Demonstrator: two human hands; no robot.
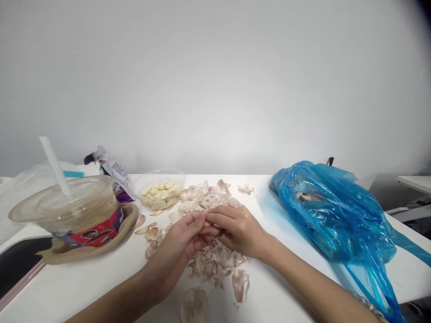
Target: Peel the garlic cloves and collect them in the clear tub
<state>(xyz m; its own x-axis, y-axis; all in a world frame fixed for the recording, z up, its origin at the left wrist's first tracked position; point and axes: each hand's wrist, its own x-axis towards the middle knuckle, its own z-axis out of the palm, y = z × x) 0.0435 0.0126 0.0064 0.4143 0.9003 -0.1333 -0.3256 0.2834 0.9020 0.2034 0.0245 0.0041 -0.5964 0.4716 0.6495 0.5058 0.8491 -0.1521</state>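
Note:
My left hand [182,246] and my right hand [237,229] meet fingertip to fingertip over a heap of papery garlic skins [215,267]. Both are closed in a pinch, and whatever lies between the fingers is hidden by them. Behind the hands, to the left, a clear plastic bowl [134,186] holds several peeled garlic cloves [161,193]. A few unpeeled garlic cloves [142,230] lie on the white table between the bowl and my left wrist. More skins spread beneath and beyond both hands.
On the left a lidded drink cup [97,231] with a white straw [55,166] stands in a brown cardboard holder [126,226]. Behind it leans a purple snack packet [116,172]. A dark flat device [20,262] lies at far left. A blue plastic bag [333,211] fills the right.

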